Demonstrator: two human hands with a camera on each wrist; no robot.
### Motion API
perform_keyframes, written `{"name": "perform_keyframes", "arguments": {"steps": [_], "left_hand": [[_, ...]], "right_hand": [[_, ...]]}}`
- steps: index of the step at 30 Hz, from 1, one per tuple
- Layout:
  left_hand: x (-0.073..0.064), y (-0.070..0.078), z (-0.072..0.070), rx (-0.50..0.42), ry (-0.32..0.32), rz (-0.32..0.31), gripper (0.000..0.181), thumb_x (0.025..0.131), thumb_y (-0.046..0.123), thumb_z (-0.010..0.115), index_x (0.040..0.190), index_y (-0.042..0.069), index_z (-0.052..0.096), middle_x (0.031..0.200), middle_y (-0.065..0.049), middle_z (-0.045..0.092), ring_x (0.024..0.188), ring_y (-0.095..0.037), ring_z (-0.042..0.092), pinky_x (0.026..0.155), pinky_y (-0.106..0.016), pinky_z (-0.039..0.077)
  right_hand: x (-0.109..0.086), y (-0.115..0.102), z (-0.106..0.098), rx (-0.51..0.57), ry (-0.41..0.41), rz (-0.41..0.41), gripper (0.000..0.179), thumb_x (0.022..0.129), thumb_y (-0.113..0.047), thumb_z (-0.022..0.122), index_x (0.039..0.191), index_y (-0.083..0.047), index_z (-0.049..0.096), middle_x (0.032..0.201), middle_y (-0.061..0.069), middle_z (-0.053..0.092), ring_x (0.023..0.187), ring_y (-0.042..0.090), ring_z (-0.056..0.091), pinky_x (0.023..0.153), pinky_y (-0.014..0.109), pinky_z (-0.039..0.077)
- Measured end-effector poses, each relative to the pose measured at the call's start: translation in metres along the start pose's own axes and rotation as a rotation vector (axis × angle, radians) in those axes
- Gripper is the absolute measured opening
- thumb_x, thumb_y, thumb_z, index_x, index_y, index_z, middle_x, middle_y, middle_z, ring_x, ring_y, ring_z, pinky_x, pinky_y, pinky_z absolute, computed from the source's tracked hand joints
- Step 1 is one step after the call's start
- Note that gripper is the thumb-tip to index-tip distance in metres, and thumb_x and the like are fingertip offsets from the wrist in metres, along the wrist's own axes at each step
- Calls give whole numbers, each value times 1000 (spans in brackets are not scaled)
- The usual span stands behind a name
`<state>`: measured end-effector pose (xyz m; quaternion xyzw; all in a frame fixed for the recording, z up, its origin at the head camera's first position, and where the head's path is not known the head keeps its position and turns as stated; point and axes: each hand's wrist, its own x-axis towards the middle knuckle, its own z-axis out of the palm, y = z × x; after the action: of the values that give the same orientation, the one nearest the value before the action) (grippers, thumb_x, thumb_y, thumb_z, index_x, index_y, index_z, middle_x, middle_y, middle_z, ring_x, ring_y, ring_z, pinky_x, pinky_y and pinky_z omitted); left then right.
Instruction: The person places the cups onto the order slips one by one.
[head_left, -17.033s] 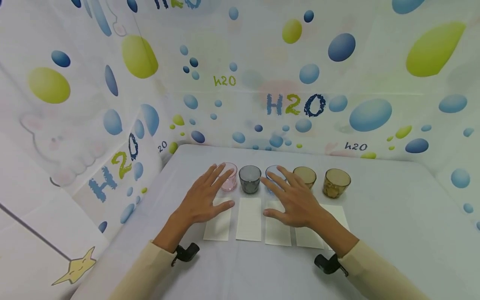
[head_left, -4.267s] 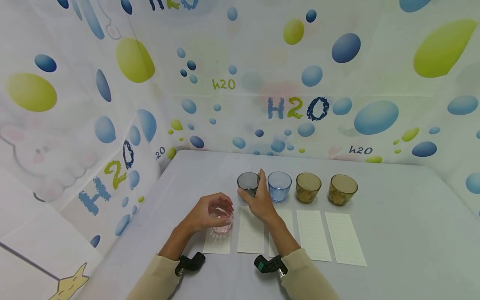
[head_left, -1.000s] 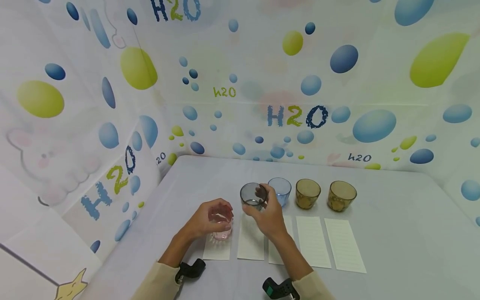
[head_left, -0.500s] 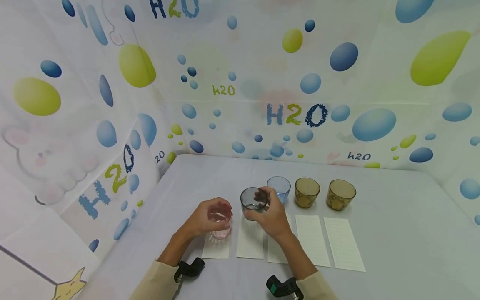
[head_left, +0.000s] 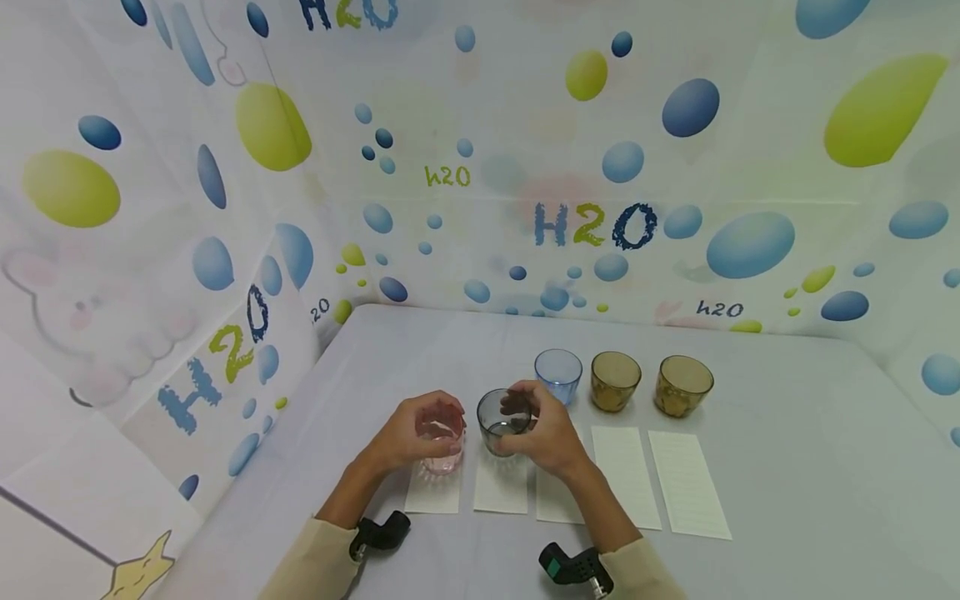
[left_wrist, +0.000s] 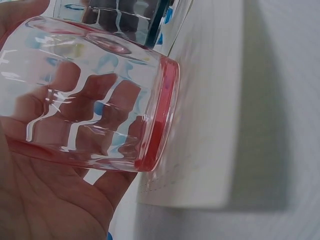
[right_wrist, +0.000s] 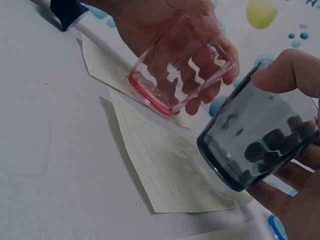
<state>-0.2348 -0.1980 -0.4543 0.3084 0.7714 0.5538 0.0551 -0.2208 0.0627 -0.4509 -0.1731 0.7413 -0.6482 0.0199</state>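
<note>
In the head view, your left hand (head_left: pixel 408 433) curls round the pink glass (head_left: pixel 442 460) over the leftmost paper slip (head_left: pixel 432 498), while your right hand (head_left: pixel 553 435) grips the gray glass (head_left: pixel 491 417) over the next slip (head_left: pixel 500 490). Beyond, a blue glass (head_left: pixel 558 377) and two amber glasses (head_left: pixel 616 383) stand on the desk (head_left: pixel 795 450). In the left wrist view, your fingers show through the pink glass; I cannot tell whether its base touches paper. In the right wrist view, your thumb and fingers clasp the gray glass beside the pink one.

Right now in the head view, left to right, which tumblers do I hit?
Pink glass tumbler → smoky-gray glass tumbler → blue glass tumbler → left amber glass tumbler → right amber glass tumbler.
</note>
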Motion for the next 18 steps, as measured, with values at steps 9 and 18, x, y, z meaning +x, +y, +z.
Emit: {"name": "perform_keyframes", "arguments": {"steps": [9, 18], "left_hand": [[0, 0, 0, 4, 4, 5, 45, 82, 14, 78, 120, -4, 61, 104, -15, 70, 95, -32, 69, 84, -36, 58], [1, 0, 0, 12, 10, 9, 46, 82, 17, 78, 120, -3, 62, 104, -10, 71, 94, -26, 70, 84, -36, 58]], "right_hand": [[-1, 3, -2, -7, -71, -2, 70, 68, -1, 81, 130, -2, 51, 124, 17, 66, 115, 33, 64, 100, 47, 52], [0, 6, -1, -43, -102, -6, 68, 67, -2, 80, 129, -1, 53, 123, 21, 66, 115, 32, 65, 101, 49, 49]]}}
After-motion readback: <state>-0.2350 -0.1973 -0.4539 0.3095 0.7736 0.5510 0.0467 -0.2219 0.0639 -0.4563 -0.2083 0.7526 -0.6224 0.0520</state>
